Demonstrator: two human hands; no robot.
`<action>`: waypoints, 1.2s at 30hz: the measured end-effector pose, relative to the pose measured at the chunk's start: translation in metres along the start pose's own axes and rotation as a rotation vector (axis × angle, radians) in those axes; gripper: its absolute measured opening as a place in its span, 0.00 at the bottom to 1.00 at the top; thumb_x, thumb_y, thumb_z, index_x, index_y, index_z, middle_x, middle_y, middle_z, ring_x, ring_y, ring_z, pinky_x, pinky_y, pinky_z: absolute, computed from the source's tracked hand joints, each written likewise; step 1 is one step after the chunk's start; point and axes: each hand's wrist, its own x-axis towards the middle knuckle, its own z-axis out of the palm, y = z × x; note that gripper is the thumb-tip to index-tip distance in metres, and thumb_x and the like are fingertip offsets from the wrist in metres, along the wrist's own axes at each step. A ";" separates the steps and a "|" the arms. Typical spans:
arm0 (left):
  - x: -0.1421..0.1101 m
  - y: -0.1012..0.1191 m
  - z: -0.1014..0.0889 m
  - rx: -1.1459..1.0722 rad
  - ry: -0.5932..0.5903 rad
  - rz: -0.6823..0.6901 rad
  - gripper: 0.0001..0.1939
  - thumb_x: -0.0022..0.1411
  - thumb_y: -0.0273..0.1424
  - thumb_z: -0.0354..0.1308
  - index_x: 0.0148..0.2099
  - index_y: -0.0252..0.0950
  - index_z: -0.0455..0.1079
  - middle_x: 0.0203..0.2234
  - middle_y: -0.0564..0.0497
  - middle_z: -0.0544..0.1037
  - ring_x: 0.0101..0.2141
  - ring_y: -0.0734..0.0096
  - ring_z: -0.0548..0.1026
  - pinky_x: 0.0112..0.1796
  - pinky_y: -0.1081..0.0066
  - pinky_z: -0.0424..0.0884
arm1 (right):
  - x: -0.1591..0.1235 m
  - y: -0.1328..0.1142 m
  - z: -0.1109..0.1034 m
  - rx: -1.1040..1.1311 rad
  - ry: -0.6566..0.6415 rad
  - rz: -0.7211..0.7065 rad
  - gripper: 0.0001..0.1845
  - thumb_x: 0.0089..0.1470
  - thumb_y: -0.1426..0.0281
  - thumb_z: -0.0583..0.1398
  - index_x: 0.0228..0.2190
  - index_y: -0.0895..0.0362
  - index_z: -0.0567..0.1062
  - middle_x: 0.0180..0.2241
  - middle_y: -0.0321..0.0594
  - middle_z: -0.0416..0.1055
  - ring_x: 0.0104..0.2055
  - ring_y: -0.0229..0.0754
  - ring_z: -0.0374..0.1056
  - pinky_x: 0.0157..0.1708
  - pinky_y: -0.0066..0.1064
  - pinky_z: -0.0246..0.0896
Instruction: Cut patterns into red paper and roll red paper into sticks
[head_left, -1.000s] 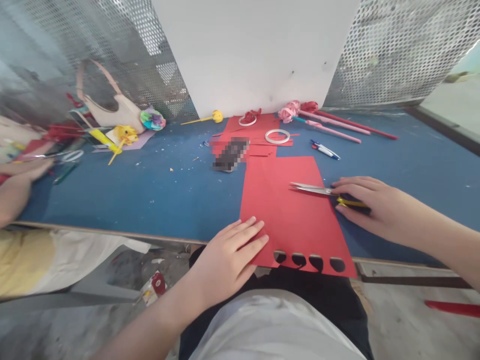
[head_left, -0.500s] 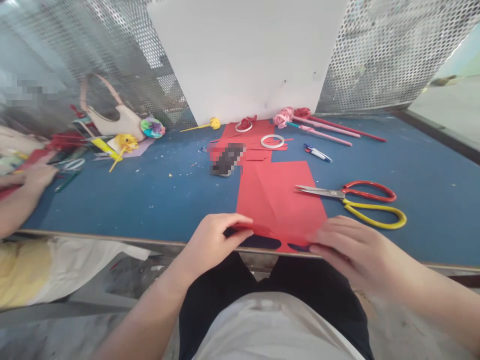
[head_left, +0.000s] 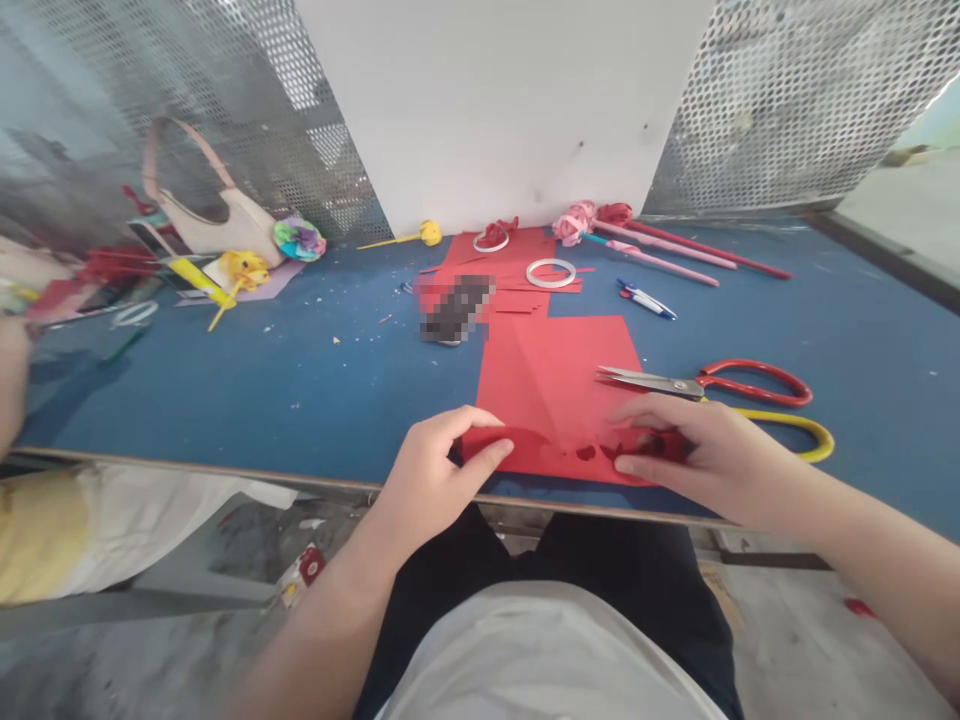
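Observation:
A sheet of red paper (head_left: 559,375) lies on the blue tabletop in front of me. Along its near edge is a folded or layered red strip with dark gaps showing beneath. My left hand (head_left: 442,465) pinches the left end of this edge between thumb and fingers. At the right end, my right hand (head_left: 697,450) rests on the paper, thumb and fingers apart. Scissors (head_left: 679,386) with one red and one yellow handle lie just beyond my right hand, blades over the sheet; the hand partly hides the yellow handle.
Behind the sheet are a phone (head_left: 459,310), a white tape roll (head_left: 551,273) and more red paper (head_left: 517,300). Pens (head_left: 646,300) and pink paper flowers (head_left: 577,222) lie at the back right. A handbag (head_left: 225,225) and yellow flower (head_left: 241,272) stand left, near another person's arm (head_left: 11,380).
My right hand has moved up and inward over the paper, its fingers spreading. The near paper edge now lies flatter on the table. The other person's hand has shifted left.

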 end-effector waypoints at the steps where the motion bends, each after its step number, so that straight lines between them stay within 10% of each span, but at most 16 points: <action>1: 0.000 0.000 0.001 0.006 0.009 -0.018 0.08 0.70 0.40 0.63 0.46 0.43 0.78 0.38 0.57 0.84 0.33 0.74 0.78 0.38 0.72 0.71 | 0.000 0.001 -0.001 -0.003 -0.002 0.007 0.24 0.60 0.46 0.66 0.47 0.50 0.80 0.33 0.36 0.79 0.28 0.42 0.71 0.25 0.33 0.65; 16: -0.001 0.001 0.007 0.267 -0.014 -0.075 0.12 0.71 0.38 0.63 0.54 0.43 0.77 0.45 0.52 0.85 0.38 0.63 0.81 0.47 0.62 0.77 | -0.013 0.013 0.014 -0.112 0.112 -0.036 0.19 0.65 0.51 0.64 0.49 0.50 0.78 0.31 0.35 0.78 0.26 0.40 0.70 0.27 0.33 0.66; 27: -0.016 -0.017 0.022 0.350 0.246 0.274 0.10 0.71 0.26 0.62 0.52 0.39 0.78 0.49 0.44 0.71 0.47 0.65 0.74 0.48 0.63 0.76 | -0.014 0.001 0.020 -0.508 0.332 -0.516 0.06 0.67 0.76 0.62 0.44 0.56 0.77 0.56 0.52 0.74 0.56 0.59 0.68 0.54 0.52 0.67; 36: -0.039 -0.023 0.024 0.429 0.219 0.440 0.20 0.68 0.15 0.55 0.57 0.36 0.75 0.53 0.44 0.81 0.53 0.62 0.78 0.54 0.61 0.76 | -0.020 -0.043 0.061 -0.729 0.368 -0.579 0.14 0.61 0.84 0.57 0.36 0.66 0.84 0.42 0.53 0.83 0.50 0.61 0.75 0.50 0.49 0.72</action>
